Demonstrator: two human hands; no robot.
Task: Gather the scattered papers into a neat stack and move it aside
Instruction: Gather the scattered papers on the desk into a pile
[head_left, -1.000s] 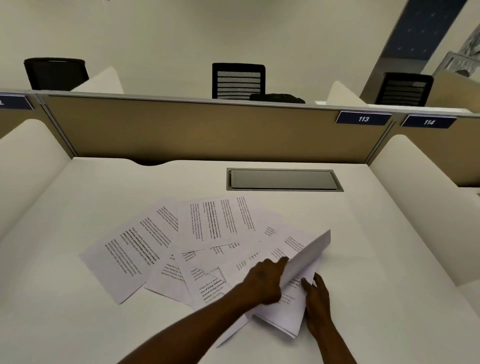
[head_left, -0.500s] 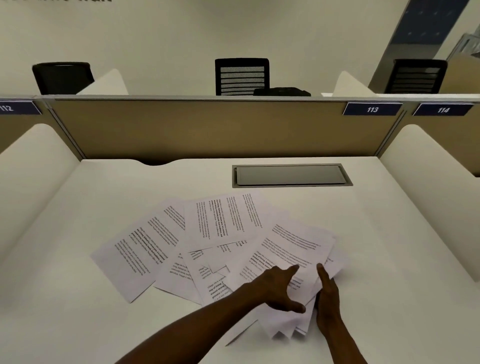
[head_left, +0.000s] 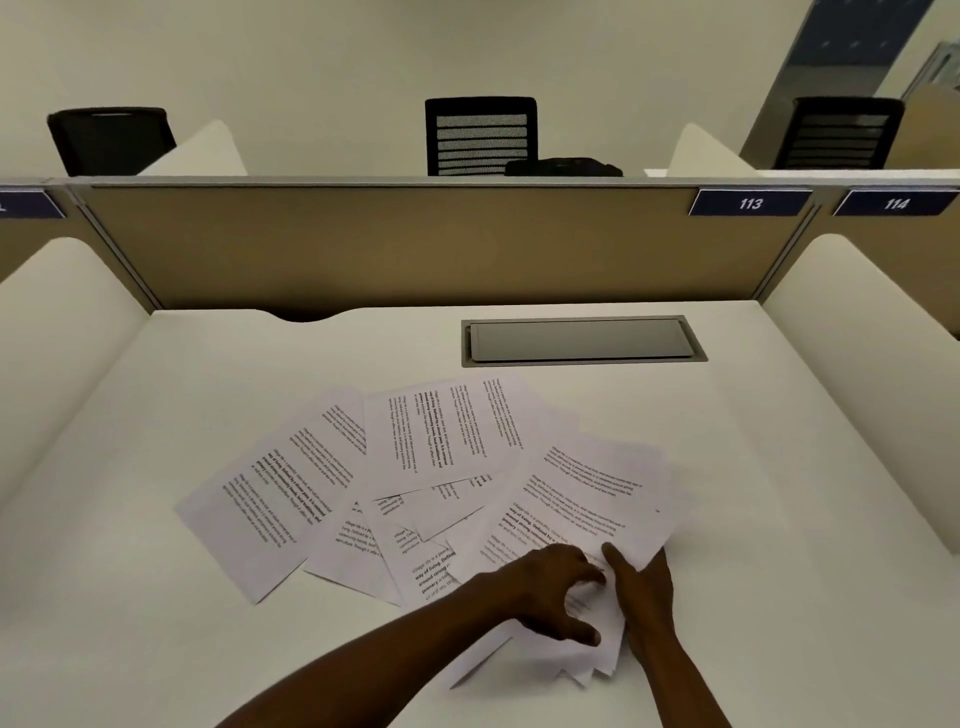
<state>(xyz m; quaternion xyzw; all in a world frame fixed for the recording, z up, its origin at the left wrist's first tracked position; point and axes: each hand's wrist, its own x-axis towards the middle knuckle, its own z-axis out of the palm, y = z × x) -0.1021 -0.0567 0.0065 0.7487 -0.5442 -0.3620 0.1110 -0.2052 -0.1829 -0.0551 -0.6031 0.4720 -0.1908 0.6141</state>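
Observation:
Several printed white papers (head_left: 441, 441) lie fanned across the white desk (head_left: 182, 649), overlapping one another. At the right end of the fan a small pile of sheets (head_left: 592, 499) lies flat, its near corners splayed. My left hand (head_left: 545, 587) reaches across and presses on the near part of that pile, fingers spread. My right hand (head_left: 641, 592) grips the pile's near right edge, thumb on top. The leftmost sheet (head_left: 270, 493) lies apart from both hands.
A grey metal cable hatch (head_left: 582, 340) is set into the desk behind the papers. Tan partition (head_left: 389, 244) at the back carries labels 113 and 114; white side dividers (head_left: 872, 374) flank the desk. Black chairs (head_left: 480, 135) stand beyond.
The sheets that my hands held raised on edge a second ago now lie flat on the right pile. My left hand has slid nearer over them; the right hand stays at the edge.

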